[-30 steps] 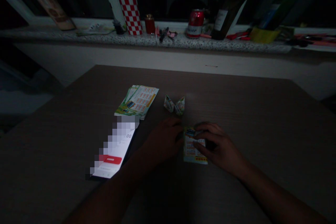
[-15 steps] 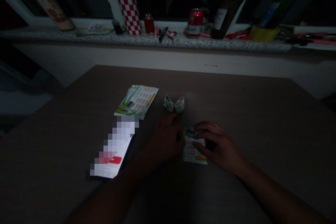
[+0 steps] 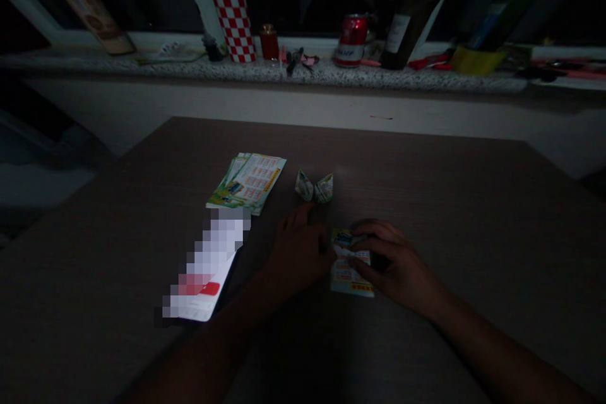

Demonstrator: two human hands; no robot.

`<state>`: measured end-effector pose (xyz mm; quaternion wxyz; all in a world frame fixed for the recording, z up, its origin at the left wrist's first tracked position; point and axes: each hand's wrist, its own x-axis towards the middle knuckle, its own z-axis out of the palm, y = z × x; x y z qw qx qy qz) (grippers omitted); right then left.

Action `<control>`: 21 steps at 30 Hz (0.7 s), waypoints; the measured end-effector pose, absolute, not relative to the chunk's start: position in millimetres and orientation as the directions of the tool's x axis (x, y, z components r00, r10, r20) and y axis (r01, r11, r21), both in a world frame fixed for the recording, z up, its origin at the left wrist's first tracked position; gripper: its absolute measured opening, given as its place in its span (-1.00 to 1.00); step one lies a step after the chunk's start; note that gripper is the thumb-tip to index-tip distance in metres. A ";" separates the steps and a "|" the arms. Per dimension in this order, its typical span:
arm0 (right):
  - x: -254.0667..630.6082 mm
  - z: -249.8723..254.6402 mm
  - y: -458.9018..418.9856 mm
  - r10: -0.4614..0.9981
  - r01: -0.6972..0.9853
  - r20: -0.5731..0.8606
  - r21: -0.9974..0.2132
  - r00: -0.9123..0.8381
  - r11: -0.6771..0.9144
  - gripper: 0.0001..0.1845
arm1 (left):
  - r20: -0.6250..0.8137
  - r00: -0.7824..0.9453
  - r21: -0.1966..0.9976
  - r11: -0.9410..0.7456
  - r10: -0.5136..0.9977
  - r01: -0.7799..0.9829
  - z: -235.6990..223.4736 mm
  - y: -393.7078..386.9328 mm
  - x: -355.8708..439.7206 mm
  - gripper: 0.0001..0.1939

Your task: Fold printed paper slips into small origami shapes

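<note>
A dim wood-grain table (image 3: 449, 202) stands below a speckled stone windowsill (image 3: 199, 69). Right of the table's centre, towards its near edge, lies a printed calendar card (image 3: 349, 281). The right hand (image 3: 395, 259), fingers bent and spread, touches its face; the left hand (image 3: 303, 246) is curled at its left edge, its grip unclear. Towards the far left corner sits a card stack (image 3: 258, 178), with a lit phone (image 3: 208, 271) just nearer.

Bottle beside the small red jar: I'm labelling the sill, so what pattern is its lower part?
Red and white checks on the bottle; head view shows it best.
</note>
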<state>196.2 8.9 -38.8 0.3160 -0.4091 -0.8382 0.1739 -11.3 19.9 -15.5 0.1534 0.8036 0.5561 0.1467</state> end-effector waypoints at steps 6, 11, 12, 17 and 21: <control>195.0 -38.2 8.5 0.808 0.583 0.370 -0.562 -0.458 0.587 -0.86 | 0.068 0.335 0.414 -0.332 0.940 0.848 -14.3 19.2 -11.1 -0.92; 194.8 -38.9 9.4 0.810 0.577 0.371 -0.571 -0.454 0.584 -0.86 | 0.067 0.338 0.414 -0.335 0.939 0.847 -15.0 19.2 -11.5 -0.93; 194.9 -39.1 9.5 0.810 0.576 0.372 -0.572 -0.453 0.584 -0.85 | 0.070 0.340 0.410 -0.338 0.938 0.847 -15.3 19.3 -11.7 -0.93; 195.5 -39.9 8.9 0.804 0.575 0.377 -0.564 -0.459 0.593 -0.86 | 0.068 0.338 0.405 -0.335 0.939 0.850 -14.9 19.7 -11.8 -0.92; 195.4 -40.3 8.5 0.808 0.581 0.377 -0.562 -0.453 0.588 -0.86 | 0.053 0.335 0.411 -0.327 0.941 0.851 -13.2 19.3 -11.1 -0.92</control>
